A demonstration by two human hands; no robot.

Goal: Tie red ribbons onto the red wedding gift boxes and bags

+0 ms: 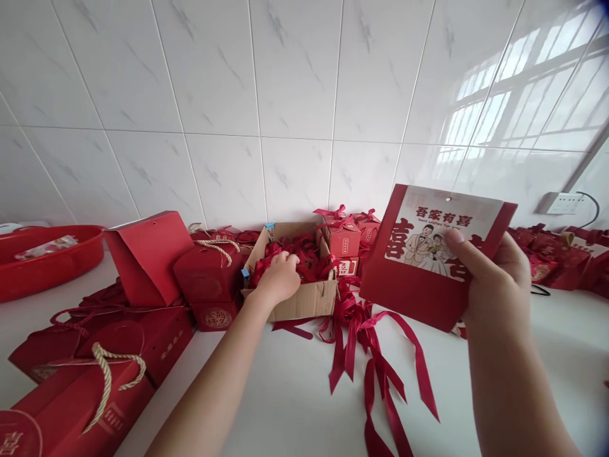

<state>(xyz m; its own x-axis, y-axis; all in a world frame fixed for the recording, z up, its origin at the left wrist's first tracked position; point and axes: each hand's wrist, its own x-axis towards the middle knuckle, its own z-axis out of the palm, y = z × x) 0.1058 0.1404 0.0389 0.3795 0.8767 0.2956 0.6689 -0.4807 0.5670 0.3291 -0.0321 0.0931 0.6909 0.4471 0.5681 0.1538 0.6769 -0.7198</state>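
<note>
Right hand [498, 285] clamps the flat red paper bag [412, 290] aloft, right of the open brown cardboard box [304, 302]; left hand [280, 279], well apart, dips into shiny red fabric ribbons [313, 251] there, grip hidden. One hard tug could snag those tangled loops!

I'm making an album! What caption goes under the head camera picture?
Left hand at red ribbons in a cardboard box, right hand holding a red packet with a printed couple.
</note>
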